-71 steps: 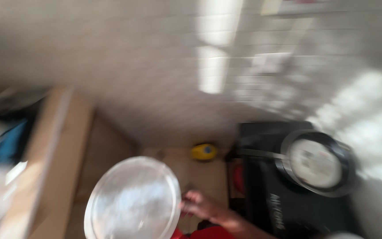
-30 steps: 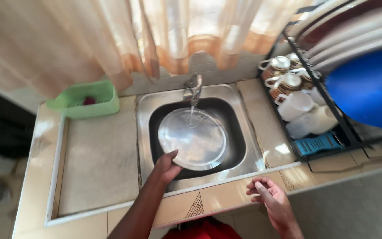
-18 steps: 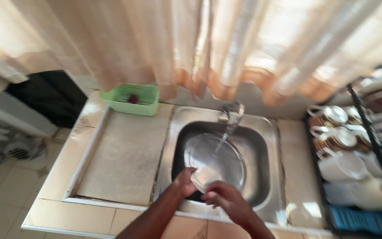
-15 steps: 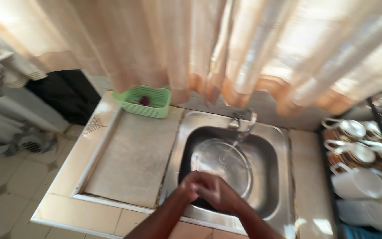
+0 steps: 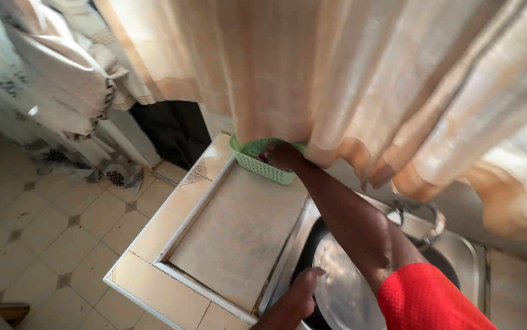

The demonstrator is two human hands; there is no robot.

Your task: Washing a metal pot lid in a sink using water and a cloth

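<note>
My right hand (image 5: 283, 155) reaches across the counter into a small green plastic basket (image 5: 266, 169) at the back corner, under the curtain hem. Its fingers are inside the basket next to something pink, and their grip is hidden. My right arm has a red sleeve. My left hand (image 5: 293, 299) is at the near edge of the steel sink (image 5: 465, 256), thumb over the rim of a round metal plate (image 5: 344, 292) lying in the basin. The tap (image 5: 423, 217) stands behind the plate.
A flat grey drainboard (image 5: 239, 232) lies between basket and sink, framed by beige counter tiles. A peach curtain (image 5: 349, 73) hangs low over the back of the counter. Patterned cloth (image 5: 49, 85) hangs at the left above the tiled floor (image 5: 37, 226). A dark object (image 5: 172, 131) stands behind the counter corner.
My hands were together over the plate in the sink. Now my right hand has gone left to the green basket, my left stays at the plate, and my view has swung left.
</note>
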